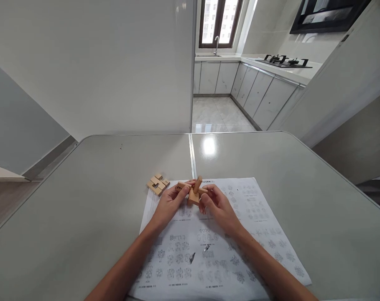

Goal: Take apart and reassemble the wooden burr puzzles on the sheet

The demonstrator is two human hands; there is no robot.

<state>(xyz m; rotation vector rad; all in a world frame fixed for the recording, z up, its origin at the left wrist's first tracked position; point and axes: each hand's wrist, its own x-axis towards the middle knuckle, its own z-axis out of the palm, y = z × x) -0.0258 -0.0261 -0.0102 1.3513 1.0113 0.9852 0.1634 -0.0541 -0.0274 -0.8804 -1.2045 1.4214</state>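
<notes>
Over a printed instruction sheet (240, 234), both my hands hold a small cluster of interlocked wooden puzzle pieces (194, 193). My left hand (171, 202) pinches the pieces from the left, fingers closed on a horizontal bar. From the right, my right hand (216, 202) grips the same cluster, fingers curled around it. One piece sticks up at a tilt between the hands. Two or three loose notched wooden pieces (158, 184) lie on the table just left of the sheet, beyond my left hand.
The grey table (83, 200) has a metal seam (192, 154) running down its middle. A white wall panel stands behind it. Beyond lies a kitchen with cabinets, a sink tap (216, 44) and a gas hob (284, 62).
</notes>
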